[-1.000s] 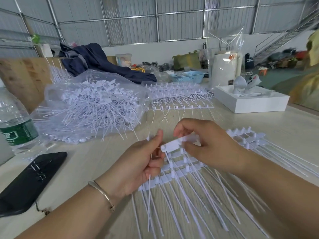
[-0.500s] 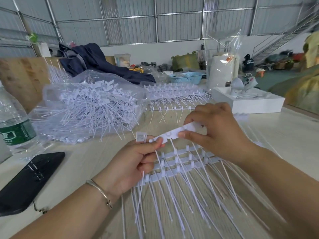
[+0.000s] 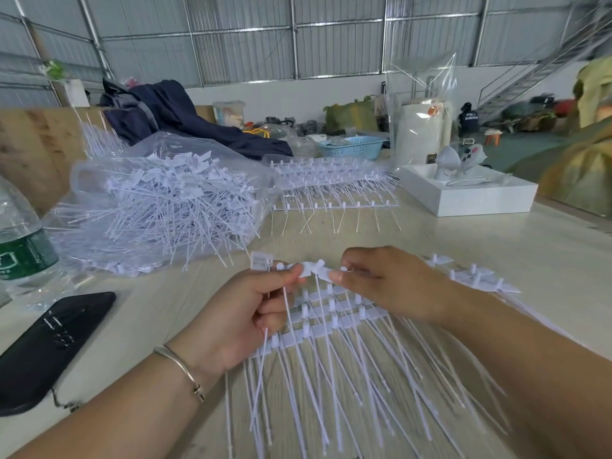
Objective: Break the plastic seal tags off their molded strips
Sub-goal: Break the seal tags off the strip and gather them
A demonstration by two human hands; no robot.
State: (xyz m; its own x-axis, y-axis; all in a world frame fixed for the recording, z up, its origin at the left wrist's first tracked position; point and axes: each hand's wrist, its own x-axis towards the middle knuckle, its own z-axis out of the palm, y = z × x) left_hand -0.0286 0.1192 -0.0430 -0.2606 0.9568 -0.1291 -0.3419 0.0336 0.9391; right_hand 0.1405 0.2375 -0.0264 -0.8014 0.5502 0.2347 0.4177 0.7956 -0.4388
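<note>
A pale wooden surface [image 3: 463, 246] fills most of the view, running from the near edge back toward a corrugated metal wall. On its far left lies a clear plastic bag [image 3: 165, 200] heaped with loose white seal tags, and just right of that, farther back, sits a stack of uncut molded strips [image 3: 331, 180] with their thin tails fanned toward the near side. A white box [image 3: 470, 193] stands at the far right, a dark blue garment [image 3: 185, 120] is piled behind the bag, and a blue basket [image 3: 354, 147] rests beyond the stack. At the near left lie a black phone [image 3: 49, 349] and, behind it, a water bottle [image 3: 20, 246] with a green label, cut off by the frame edge. In the near centre a layered bundle of strips [image 3: 331, 323] lies flat, tails spreading toward the near edge. Above it the left hand [image 3: 238, 319], a thin bangle on its wrist, has its grip clamped: thumb and fingers curl round several thin tails and pinch one end of a white strip piece [image 3: 314, 270] raised just over the bundle. The right hand [image 3: 387, 286] pinches the other end of that piece between thumb and forefinger, so both hands hold it between them. A small square tag head [image 3: 261, 260] sticks up just left of the left thumb.
</note>
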